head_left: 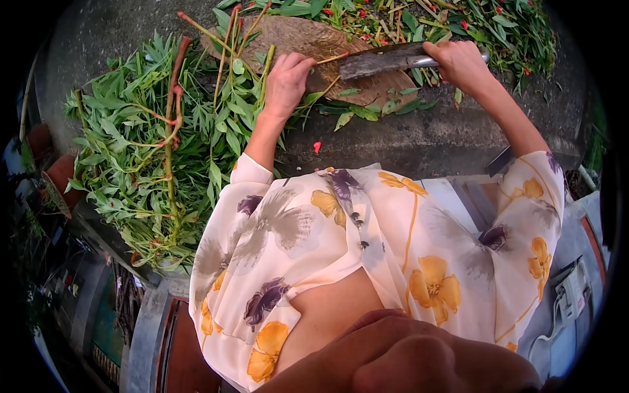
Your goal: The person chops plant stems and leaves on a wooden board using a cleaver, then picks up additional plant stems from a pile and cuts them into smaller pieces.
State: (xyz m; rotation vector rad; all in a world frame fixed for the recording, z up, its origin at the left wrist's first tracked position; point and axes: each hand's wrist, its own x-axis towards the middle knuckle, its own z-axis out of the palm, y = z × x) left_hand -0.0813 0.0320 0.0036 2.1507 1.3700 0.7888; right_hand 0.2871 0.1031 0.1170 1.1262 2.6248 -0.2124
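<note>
My left hand [287,80] is closed around a plant stem [332,58], whose cut end sticks out to the right toward the blade. My right hand [460,64] grips the metal handle of a large knife [377,62]. The dark, broad blade lies across a round wooden chopping board [313,38], with its tip side near the stem; whether blade and stem touch I cannot tell. Chopped leaves [363,112] are scattered along the board's near edge. More long stems stand out to the left of my left hand.
A big heap of leafy green plants [141,141] with thick reddish stems lies at the left. Chopped greens with red petals [504,33] are piled at the back right. Everything rests on a grey concrete slab [419,131], and a red petal [317,147] lies near its front edge.
</note>
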